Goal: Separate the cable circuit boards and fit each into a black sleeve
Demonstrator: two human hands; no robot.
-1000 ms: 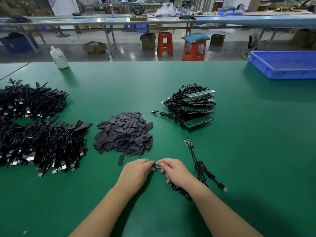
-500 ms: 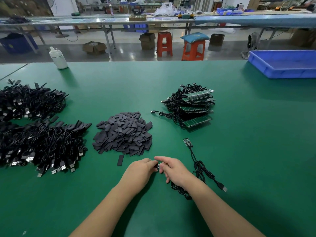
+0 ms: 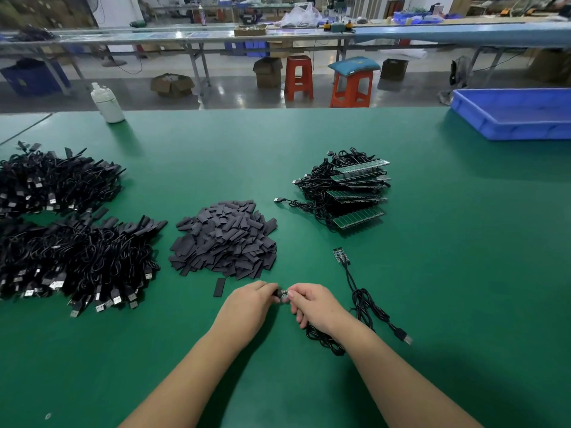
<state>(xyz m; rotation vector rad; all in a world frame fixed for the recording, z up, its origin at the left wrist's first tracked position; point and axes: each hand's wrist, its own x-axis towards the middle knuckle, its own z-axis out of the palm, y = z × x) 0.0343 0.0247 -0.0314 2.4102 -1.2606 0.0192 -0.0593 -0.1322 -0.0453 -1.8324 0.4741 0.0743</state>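
Both your hands meet low at centre of the green counter (image 3: 309, 134). Your left hand (image 3: 247, 304) has its fingers curled in, pinching a short black sleeve (image 3: 278, 294) at the tip. Your right hand (image 3: 315, 307) has its fingers curled round a small circuit board (image 3: 285, 293), pinched at the thumb; the board's end touches the sleeve's mouth. How far in it sits, cannot tell: fingers cover most of it. The board's black cable (image 3: 324, 342) trails under your right wrist in a coil on the counter.

Just right of that hand: a second loose cable (image 3: 363, 301), its bare board (image 3: 339, 254) pointing away from you, USB plug (image 3: 406, 338) toward you.

Further back, right of centre: stack of unseparated green board strips (image 3: 358, 196) with tangled cables. Centre: heap of black sleeves (image 3: 224, 239), one stray sleeve (image 3: 219, 287) lying just near its front edge, left of your left hand.

Far left: two big piles of cables, front pile (image 3: 71, 261) and back pile (image 3: 52, 183). White bottle (image 3: 108, 103) at back left edge; blue tray (image 3: 513, 114) at back right.
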